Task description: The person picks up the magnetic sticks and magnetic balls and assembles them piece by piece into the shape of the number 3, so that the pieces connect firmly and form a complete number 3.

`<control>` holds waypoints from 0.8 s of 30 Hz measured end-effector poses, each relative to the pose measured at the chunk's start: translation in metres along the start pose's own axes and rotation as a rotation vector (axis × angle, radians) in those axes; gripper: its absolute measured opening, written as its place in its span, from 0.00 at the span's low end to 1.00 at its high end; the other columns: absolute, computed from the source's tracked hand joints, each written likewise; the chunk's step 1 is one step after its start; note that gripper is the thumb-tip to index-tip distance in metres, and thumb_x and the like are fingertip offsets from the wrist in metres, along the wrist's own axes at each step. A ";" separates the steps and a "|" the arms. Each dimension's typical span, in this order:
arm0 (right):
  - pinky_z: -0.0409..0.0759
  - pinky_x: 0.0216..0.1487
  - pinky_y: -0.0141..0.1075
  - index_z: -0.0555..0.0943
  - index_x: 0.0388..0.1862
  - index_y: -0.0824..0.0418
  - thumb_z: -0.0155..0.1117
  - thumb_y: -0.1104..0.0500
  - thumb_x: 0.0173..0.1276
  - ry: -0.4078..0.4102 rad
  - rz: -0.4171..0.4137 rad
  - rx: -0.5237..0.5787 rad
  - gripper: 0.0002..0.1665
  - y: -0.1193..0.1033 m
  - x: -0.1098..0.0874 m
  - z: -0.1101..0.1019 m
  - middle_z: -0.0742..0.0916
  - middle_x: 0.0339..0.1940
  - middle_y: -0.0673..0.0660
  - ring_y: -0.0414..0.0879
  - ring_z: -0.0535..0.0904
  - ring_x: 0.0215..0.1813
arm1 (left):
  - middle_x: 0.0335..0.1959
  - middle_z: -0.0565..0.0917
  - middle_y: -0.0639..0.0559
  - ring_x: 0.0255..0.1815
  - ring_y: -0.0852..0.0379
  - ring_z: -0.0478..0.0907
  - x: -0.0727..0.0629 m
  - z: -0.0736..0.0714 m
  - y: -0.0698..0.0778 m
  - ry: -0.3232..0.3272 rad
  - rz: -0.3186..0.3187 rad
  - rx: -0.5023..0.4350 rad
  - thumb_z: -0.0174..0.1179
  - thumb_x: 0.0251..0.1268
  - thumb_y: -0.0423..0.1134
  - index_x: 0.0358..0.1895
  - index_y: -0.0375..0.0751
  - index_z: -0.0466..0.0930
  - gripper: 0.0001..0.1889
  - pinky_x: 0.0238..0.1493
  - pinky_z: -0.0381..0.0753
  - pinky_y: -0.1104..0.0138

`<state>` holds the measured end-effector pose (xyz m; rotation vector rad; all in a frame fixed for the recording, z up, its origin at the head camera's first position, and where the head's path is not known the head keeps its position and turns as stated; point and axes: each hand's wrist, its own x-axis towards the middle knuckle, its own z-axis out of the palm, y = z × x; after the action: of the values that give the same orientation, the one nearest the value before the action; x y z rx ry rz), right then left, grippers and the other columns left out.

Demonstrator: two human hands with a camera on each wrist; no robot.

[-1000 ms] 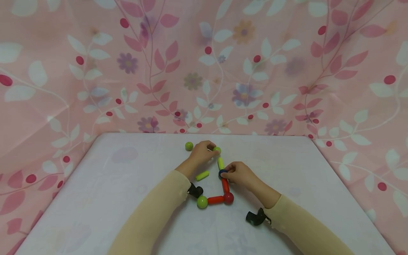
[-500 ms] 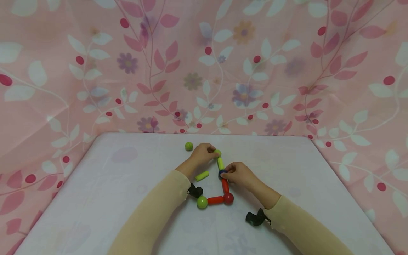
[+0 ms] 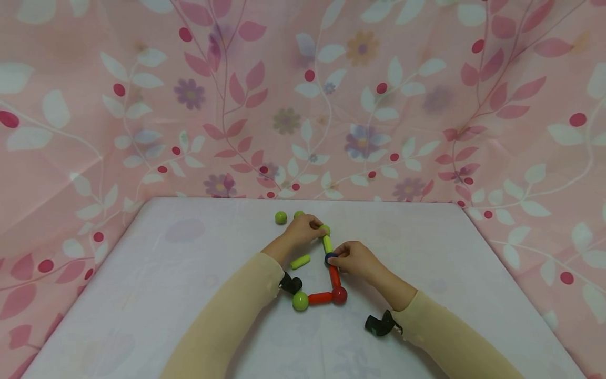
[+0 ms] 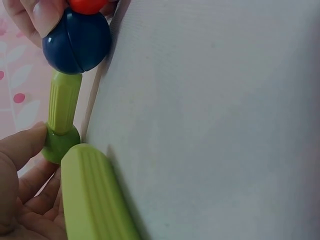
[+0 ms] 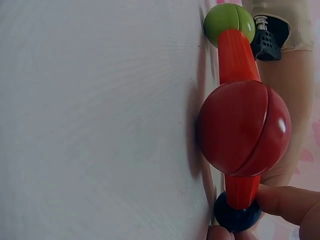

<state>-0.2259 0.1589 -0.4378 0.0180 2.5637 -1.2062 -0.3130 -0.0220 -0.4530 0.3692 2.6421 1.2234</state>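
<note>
My left hand [image 3: 301,230] pinches a green ball [image 4: 59,145] between thumb and fingers. The ball touches the far end of a ribbed yellow-green rod [image 4: 64,102]. At the rod's other end is a dark blue ball [image 3: 329,259], which my right hand [image 3: 359,259] pinches from the right. From the blue ball a red rod [image 3: 334,277] runs to a larger-looking red ball [image 5: 242,129]. A second red rod [image 3: 321,298] links that to a near green ball [image 3: 300,301]. Together they form a bent chain on the white-covered table.
A loose yellow-green rod [image 3: 300,261] lies under my left wrist, inside the chain's bend. Two loose green balls sit at the back: one ball [image 3: 281,217] left of my left hand, another ball [image 3: 299,215] partly behind it. Black wrist cameras [image 3: 380,323] hang by both sleeves.
My left hand has moved slightly towards me with its green ball, and the gap to the rod has closed. A loose green ball now shows behind that hand. My right hand stays still.
</note>
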 end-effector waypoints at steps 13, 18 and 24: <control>0.80 0.35 0.35 0.82 0.44 0.65 0.72 0.57 0.65 0.003 -0.005 -0.010 0.14 -0.001 -0.001 0.000 0.85 0.34 0.55 0.44 0.80 0.32 | 0.44 0.83 0.52 0.45 0.57 0.78 -0.001 -0.001 0.000 -0.019 -0.012 -0.016 0.65 0.68 0.49 0.52 0.44 0.83 0.16 0.49 0.78 0.65; 0.80 0.35 0.35 0.82 0.44 0.65 0.72 0.57 0.65 0.005 -0.007 -0.007 0.14 0.000 -0.001 0.000 0.85 0.34 0.55 0.44 0.80 0.32 | 0.44 0.84 0.51 0.45 0.56 0.78 -0.002 -0.001 0.000 -0.018 -0.004 -0.017 0.65 0.68 0.49 0.51 0.43 0.83 0.16 0.50 0.78 0.64; 0.80 0.35 0.35 0.82 0.44 0.65 0.72 0.57 0.65 0.005 -0.007 -0.002 0.14 0.002 0.001 0.001 0.85 0.33 0.55 0.44 0.80 0.32 | 0.44 0.83 0.52 0.46 0.56 0.78 -0.002 -0.001 0.000 -0.024 -0.009 -0.014 0.66 0.68 0.48 0.52 0.43 0.83 0.16 0.52 0.78 0.63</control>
<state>-0.2259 0.1598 -0.4399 0.0117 2.5717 -1.2081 -0.3119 -0.0234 -0.4523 0.3668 2.6115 1.2259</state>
